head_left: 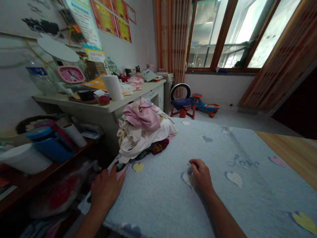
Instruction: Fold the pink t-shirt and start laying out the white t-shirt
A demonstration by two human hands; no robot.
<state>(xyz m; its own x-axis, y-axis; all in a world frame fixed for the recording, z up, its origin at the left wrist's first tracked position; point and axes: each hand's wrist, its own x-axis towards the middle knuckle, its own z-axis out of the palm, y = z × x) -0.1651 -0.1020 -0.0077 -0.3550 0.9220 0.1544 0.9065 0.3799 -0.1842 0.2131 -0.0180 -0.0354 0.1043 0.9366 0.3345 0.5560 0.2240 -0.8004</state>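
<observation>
Clothes pile (146,130) sits on blue blanket (168,195), just past my left hand (106,185). That grip's over pink cloth (121,167); can't tell if grasping. My right hand (201,175): loosely clenched. Bench (146,90) behind pile.

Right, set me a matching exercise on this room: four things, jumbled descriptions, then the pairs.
1. Clothes
2. Clock
3. Stool
4. Right hand

A. Red-legged, beyond the blanket
B. With curled fingers
C. In a heap on the blanket
D. Pink, on the desk

Pairs: 1-C, 2-D, 3-A, 4-B
</observation>
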